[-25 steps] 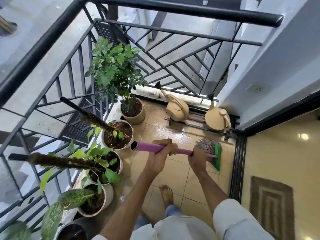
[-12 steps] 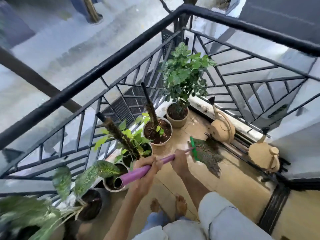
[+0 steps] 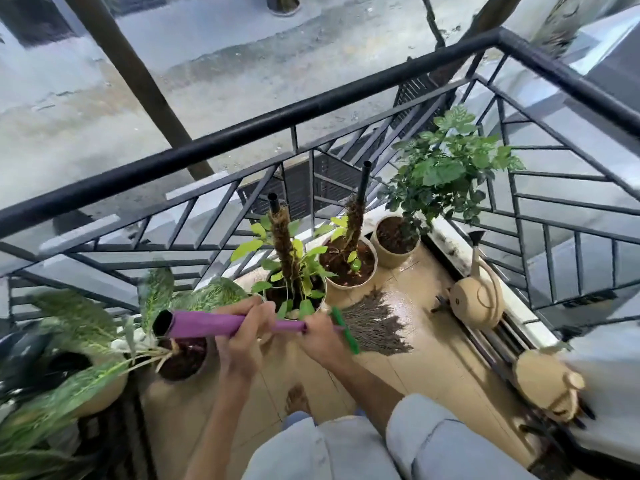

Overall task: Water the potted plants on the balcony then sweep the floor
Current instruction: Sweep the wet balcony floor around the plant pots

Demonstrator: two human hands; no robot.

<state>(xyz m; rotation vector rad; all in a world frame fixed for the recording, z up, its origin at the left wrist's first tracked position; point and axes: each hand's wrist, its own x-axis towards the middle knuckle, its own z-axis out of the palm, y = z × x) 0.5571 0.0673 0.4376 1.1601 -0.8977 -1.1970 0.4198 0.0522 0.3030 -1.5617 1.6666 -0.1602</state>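
Observation:
Both hands grip a broom by its purple handle (image 3: pixel 204 324). My left hand (image 3: pixel 244 336) holds the upper part and my right hand (image 3: pixel 320 336) holds it low, by the green head (image 3: pixel 344 330). The brown bristles (image 3: pixel 375 322) rest on the wet tan floor tiles (image 3: pixel 429 358), beside the pots. A row of potted plants lines the railing: a leafy bush in a tan pot (image 3: pixel 394 240), two pots with moss poles (image 3: pixel 348 266) (image 3: pixel 294 299), and big-leaved plants in pots at the left (image 3: pixel 183 358).
Two tan watering cans stand at the right, one (image 3: pixel 479 303) by the ledge and one (image 3: pixel 545 382) near the door track. The black metal railing (image 3: pixel 242 133) encloses the balcony on two sides. My bare foot (image 3: pixel 296 400) stands on the tiles below the broom.
My view has swung left toward the plants. The broom head has travelled left across the floor, from near the watering cans to beside the moss-pole pots. Both hands keep their grip.

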